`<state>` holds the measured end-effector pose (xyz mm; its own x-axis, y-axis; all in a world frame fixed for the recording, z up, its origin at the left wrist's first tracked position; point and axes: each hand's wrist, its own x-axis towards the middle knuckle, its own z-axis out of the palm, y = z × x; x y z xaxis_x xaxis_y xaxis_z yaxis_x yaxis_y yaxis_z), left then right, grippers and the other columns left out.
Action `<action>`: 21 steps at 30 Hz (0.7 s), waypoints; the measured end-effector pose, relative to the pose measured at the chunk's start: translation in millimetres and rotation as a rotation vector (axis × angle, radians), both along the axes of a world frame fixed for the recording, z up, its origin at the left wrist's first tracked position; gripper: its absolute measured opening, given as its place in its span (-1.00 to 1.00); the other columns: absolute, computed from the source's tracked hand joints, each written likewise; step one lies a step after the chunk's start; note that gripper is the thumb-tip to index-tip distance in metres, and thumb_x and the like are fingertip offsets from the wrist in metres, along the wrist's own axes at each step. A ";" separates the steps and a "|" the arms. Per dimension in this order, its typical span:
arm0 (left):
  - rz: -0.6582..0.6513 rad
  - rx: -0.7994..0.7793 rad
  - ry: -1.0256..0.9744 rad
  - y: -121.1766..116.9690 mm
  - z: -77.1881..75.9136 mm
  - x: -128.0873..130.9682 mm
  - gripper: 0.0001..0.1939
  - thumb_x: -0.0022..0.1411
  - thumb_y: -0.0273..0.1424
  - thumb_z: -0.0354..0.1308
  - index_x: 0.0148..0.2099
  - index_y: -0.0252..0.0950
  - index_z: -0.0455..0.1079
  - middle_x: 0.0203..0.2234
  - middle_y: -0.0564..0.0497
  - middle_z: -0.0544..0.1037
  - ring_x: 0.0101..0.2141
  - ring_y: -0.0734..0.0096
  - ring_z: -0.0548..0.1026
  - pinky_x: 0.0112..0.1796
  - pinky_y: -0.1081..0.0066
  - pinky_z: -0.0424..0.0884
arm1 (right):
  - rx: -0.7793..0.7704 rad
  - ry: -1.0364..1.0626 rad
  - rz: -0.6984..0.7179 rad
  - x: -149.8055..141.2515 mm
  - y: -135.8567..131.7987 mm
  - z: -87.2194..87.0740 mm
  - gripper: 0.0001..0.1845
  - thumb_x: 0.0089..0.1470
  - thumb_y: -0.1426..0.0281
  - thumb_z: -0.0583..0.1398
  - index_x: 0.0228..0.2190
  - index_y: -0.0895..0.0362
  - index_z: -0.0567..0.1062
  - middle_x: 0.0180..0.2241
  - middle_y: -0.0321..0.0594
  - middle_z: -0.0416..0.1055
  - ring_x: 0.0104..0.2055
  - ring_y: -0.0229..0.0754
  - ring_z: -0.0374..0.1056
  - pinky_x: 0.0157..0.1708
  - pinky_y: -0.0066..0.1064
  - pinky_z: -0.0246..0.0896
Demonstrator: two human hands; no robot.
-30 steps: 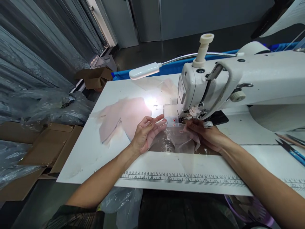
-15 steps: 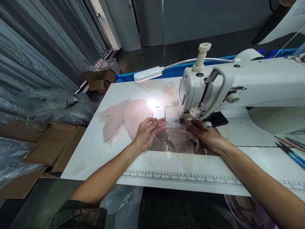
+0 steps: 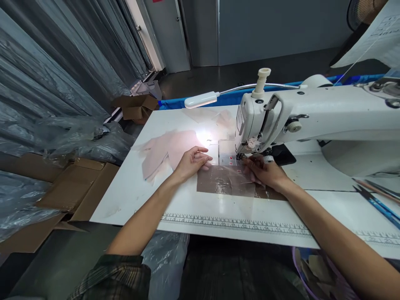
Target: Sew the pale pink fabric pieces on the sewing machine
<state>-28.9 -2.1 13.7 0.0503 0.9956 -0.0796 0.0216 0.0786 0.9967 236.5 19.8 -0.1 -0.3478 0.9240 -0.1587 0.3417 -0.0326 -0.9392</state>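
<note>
Over the table, just left of the needle plate, my left hand (image 3: pixel 194 161) has its fingers loosely bent and a little apart. Nothing can be made out between them. My right hand (image 3: pixel 265 171) is closed at the presser foot (image 3: pixel 240 156), its fingertips pinching a thin sheer fabric (image 3: pixel 254 178) whose edges are hard to see. Both hands are by the white sewing machine (image 3: pixel 254 118). A brownish see-through panel (image 3: pixel 212 183) is set in the tabletop below the needle. Pale pink sheer pieces (image 3: pixel 156 156) lie flat to the left.
A lit lamp (image 3: pixel 201 100) on a bendy neck hangs behind the needle area. Blue-handled scissors (image 3: pixel 379 206) lie at the right. A printed ruler (image 3: pixel 234 223) runs along the front edge. Cardboard boxes (image 3: pixel 75 187) and plastic wrapping stand on the left; a purple basket (image 3: pixel 301 271) is below.
The sheer fabric that was stretched between both hands no longer spans to my left hand, which has moved slightly left. My right hand stays by the presser foot. The view has shifted a little.
</note>
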 end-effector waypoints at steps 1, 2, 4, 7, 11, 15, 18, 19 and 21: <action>0.005 -0.004 -0.015 0.4 -1.9 0.0 -0.65 0.08 -0.36 0.36 -0.12 -0.38 0.38 -0.36 -0.10 0.63 -0.46 0.40 0.60 -0.41 0.43 0.53 | 0.009 -0.004 0.004 0.0 -0.3 0.5 -0.37 0.03 -0.19 0.15 -0.54 0.15 0.40 -0.73 -0.30 0.25 -0.74 -0.35 0.07 -0.74 -0.48 0.03; 0.010 -0.009 -0.024 0.5 -3.7 0.3 -0.64 0.08 -0.36 0.37 -0.12 -0.38 0.37 -0.35 -0.11 0.63 -0.45 0.40 0.60 -0.39 0.42 0.54 | 0.007 -0.008 0.011 0.2 -0.7 1.0 -0.37 0.03 -0.19 0.14 -0.54 0.15 0.40 -0.73 -0.30 0.26 -0.73 -0.34 0.08 -0.73 -0.48 0.04; 0.019 -0.023 -0.030 0.2 -6.5 1.4 -0.65 0.09 -0.35 0.37 -0.14 -0.39 0.37 -0.35 -0.13 0.63 -0.44 0.39 0.60 -0.38 0.42 0.54 | -0.018 -0.023 0.025 1.2 -1.9 1.8 -0.39 0.04 -0.18 0.15 -0.49 0.16 0.41 -0.71 -0.29 0.29 -0.72 -0.34 0.10 -0.70 -0.47 0.05; 0.015 -0.043 -0.019 -0.7 -7.9 3.4 -0.68 0.12 -0.32 0.37 -0.18 -0.40 0.38 -0.33 -0.15 0.63 -0.44 0.39 0.60 -0.36 0.39 0.55 | -0.086 -0.038 0.073 4.0 -3.6 1.5 -0.45 0.03 -0.11 0.22 -0.32 0.15 0.44 -0.64 -0.31 0.35 -0.65 -0.33 0.17 -0.62 -0.48 0.10; -0.004 -0.031 0.018 -4.0 -6.7 5.9 -0.69 0.14 -0.29 0.35 -0.20 -0.39 0.39 -0.33 -0.15 0.62 -0.43 0.39 0.60 -0.35 0.39 0.56 | -0.217 0.027 0.234 10.4 -3.1 0.5 -0.39 -0.10 -0.01 0.37 -0.18 0.17 0.42 -0.47 -0.25 0.44 -0.49 -0.29 0.29 -0.47 -0.46 0.17; -0.077 -0.003 0.088 -13.1 -5.9 9.7 -0.74 0.23 -0.26 0.26 -0.16 -0.35 0.38 -0.30 -0.12 0.61 -0.41 0.40 0.60 -0.35 0.37 0.57 | -0.316 0.094 0.387 17.9 -1.4 3.3 -0.34 -0.16 -0.04 0.38 -0.21 0.20 0.42 -0.39 -0.18 0.45 -0.40 -0.24 0.33 -0.37 -0.39 0.22; -0.160 0.156 0.340 -12.6 -0.1 7.8 -0.79 0.28 -0.32 0.17 -0.09 -0.32 0.41 -0.22 -0.11 0.60 -0.33 0.37 0.60 -0.27 0.32 0.57 | -0.298 0.102 0.355 19.4 -1.0 6.3 -0.41 -0.06 -0.02 0.34 -0.21 0.20 0.42 -0.41 -0.19 0.43 -0.41 -0.25 0.31 -0.35 -0.39 0.22; -0.184 0.241 0.451 -7.8 3.9 5.1 -0.79 0.28 -0.35 0.15 -0.06 -0.31 0.42 -0.18 -0.11 0.59 -0.27 0.34 0.60 -0.22 0.30 0.56 | -0.295 0.098 0.350 18.9 -1.1 7.0 -0.44 -0.02 -0.01 0.32 -0.21 0.19 0.42 -0.41 -0.20 0.43 -0.41 -0.25 0.32 -0.34 -0.38 0.22; -0.222 0.400 0.650 11.3 14.4 -3.1 -0.75 0.27 -0.36 0.13 -0.02 -0.30 0.43 -0.10 -0.11 0.56 -0.16 0.28 0.56 -0.12 0.27 0.52 | -0.304 0.083 0.347 16.9 -1.5 7.8 -0.47 -0.01 0.02 0.32 -0.20 0.18 0.43 -0.40 -0.19 0.42 -0.38 -0.22 0.33 -0.33 -0.37 0.25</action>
<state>-32.0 9.2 28.1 0.3173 0.9270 0.2001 0.5817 -0.3569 0.7309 253.5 18.3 7.7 -0.6509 0.6669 -0.3627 0.3051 -0.2077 -0.9294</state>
